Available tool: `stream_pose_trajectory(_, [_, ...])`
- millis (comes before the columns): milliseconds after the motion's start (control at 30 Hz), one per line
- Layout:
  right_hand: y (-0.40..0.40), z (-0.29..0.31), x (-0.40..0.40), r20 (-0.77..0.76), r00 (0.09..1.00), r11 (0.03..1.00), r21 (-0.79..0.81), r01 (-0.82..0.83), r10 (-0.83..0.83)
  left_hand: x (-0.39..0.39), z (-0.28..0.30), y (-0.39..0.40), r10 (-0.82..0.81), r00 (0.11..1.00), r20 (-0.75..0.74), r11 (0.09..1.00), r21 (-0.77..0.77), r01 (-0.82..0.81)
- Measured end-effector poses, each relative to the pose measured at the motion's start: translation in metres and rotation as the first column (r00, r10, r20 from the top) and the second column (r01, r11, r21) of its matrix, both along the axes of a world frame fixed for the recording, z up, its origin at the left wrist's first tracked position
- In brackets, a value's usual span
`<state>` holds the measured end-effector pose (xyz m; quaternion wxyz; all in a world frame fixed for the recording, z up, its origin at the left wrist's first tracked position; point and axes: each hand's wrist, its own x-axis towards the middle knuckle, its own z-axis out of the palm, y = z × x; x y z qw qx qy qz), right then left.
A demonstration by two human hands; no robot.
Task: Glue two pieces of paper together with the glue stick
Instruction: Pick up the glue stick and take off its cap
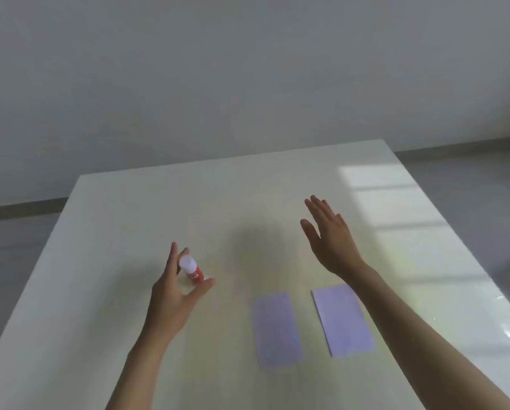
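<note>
1. Plain grey wall (248, 69) is filling the bkgd; a dark baseboard strip (20, 207) is running along its foot, and a glossy white table (135, 208) is taking up the lower frame w/ a window reflection (387, 199) lying on its right side.
2. Two lilac paper pieces are lying flat near the front edge, side by side w/ a narrow gap, not touching: left paper (277, 328), right paper (342, 319). Long axes are running roughly away from the person, the right one tilting slightly left at the far end.
3. Right forearm is crossing over the right paper's far right corner.
4. Glue stick (192, 269) is sitting left of the papers, well apart from them; long axis is tilted, white cap pointing up and away-left, red body toward the near right.
5. Left hand (174, 294) is cupping around the stick, fingers & thumb apart; can't tell if it's actually gripping.
6. Right hand (332, 241) is hovering beyond the papers, fingers extended, palm facing left, holding nothing.
</note>
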<state>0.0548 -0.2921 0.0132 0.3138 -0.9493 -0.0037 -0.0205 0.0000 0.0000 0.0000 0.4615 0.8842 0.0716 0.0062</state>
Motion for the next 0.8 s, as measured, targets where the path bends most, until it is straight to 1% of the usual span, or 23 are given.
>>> stream_pose_trajectory(100, [-0.001, -0.009, -0.009, 0.105, 0.994, 0.999, 0.042, 0.017, -0.021, 0.002, -0.014, -0.005, 0.062, 0.992, 0.106, 0.998, -0.038, -0.058])
stream_pose_trajectory(200, [-0.002, -0.01, -0.036, 0.15, 0.989, 0.999, 0.051, 0.009, -0.016, -0.011, -0.015, -0.017, 0.127, 0.974, 0.186, 0.991, -0.059, -0.118])
stream_pose_trajectory(300, [-0.009, -0.004, -0.066, 0.166, 0.986, 0.998, 0.055, -0.006, -0.004, -0.035, -0.01, -0.035, 0.122, 0.952, 0.279, 0.99, -0.108, -0.096])
stream_pose_trajectory(400, [-0.005, 0.009, -0.089, 0.202, 0.977, 0.992, 0.084, -0.091, 0.073, -0.057, -0.003, -0.055, 0.09, 0.943, 0.321, 0.99, -0.133, -0.049])
stream_pose_trajectory(467, [0.003, 0.018, -0.101, 0.222, 0.968, 0.975, 0.16, -0.156, 0.118, -0.067, -0.003, -0.067, 0.028, 0.926, 0.377, 0.997, -0.073, 0.0])
stream_pose_trajectory(533, [0.01, 0.027, -0.112, 0.175, 0.974, 0.951, 0.247, -0.187, 0.145, -0.075, -0.002, -0.082, -0.039, 0.911, 0.411, 0.999, 0.013, 0.038])
stream_pose_trajectory(667, [0.012, 0.033, -0.128, -0.013, 0.979, 0.922, 0.339, -0.188, 0.204, -0.082, 0.003, -0.11, -0.146, 0.89, 0.431, 0.988, 0.112, 0.107])
stream_pose_trajectory(733, [0.01, 0.032, -0.131, -0.064, 0.982, 0.92, 0.363, -0.145, 0.18, -0.082, 0.007, -0.122, -0.187, 0.872, 0.451, 0.982, 0.109, 0.155])
stream_pose_trajectory(800, [0.007, 0.031, -0.132, -0.066, 0.984, 0.913, 0.388, -0.128, 0.166, -0.081, 0.01, -0.13, -0.207, 0.856, 0.473, 0.978, 0.093, 0.186])
